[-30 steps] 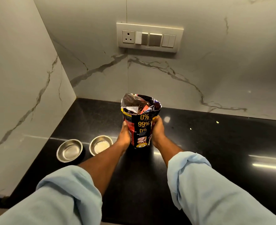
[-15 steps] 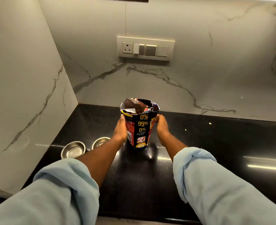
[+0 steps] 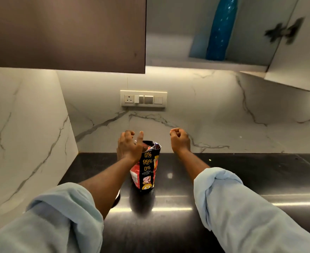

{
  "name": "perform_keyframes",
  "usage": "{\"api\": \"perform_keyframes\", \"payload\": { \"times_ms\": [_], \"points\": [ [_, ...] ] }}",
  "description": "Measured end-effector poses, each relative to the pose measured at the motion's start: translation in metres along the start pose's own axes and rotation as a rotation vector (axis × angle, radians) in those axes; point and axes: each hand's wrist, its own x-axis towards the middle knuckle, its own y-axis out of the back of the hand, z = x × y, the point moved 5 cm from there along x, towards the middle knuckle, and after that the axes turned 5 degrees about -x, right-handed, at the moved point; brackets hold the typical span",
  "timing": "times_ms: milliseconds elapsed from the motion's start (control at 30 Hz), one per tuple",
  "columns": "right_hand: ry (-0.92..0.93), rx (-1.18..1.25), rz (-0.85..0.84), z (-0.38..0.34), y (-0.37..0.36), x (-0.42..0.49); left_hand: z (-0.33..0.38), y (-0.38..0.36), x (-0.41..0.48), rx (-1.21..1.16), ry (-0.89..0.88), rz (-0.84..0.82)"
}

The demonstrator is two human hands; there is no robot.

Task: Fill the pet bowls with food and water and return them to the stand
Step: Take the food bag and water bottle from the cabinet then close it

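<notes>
The open pet food bag [image 3: 147,170], black and red with gold print, stands upright on the black counter [image 3: 241,176]. My left hand [image 3: 129,146] hovers in front of the bag's top left, fingers loosely curled, holding nothing. My right hand [image 3: 179,140] is raised to the right of the bag, apart from it, fingers curled with nothing in them. The two steel bowls are hidden behind my left arm or out of view.
A switch and socket plate [image 3: 144,98] sits on the marble back wall. Overhead, a brown cabinet door [image 3: 68,33] is closed; beside it an open cabinet holds a blue bottle [image 3: 220,28], its door [image 3: 296,52] swung open at right.
Both hands have let go of the food bag and lifted above it. The view has tilted up, so the cabinets show and the bowls have dropped out of sight.
</notes>
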Motion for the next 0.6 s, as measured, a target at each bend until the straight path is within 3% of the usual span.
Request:
{"api": "perform_keyframes", "payload": {
  "times_ms": [167, 300, 600],
  "points": [
    [0.292, -0.098, 0.015, -0.057, 0.034, -0.006, 0.074, 0.016, 0.009, -0.034, -0.268, 0.026],
    [0.599, -0.224, 0.124, -0.104, 0.063, -0.006, 0.138, 0.028, 0.015, -0.108, -0.427, 0.064],
    [0.858, -0.171, 0.406, -0.191, 0.132, 0.001, 0.252, 0.052, 0.025, -0.162, -0.810, 0.189]
  ]
}}
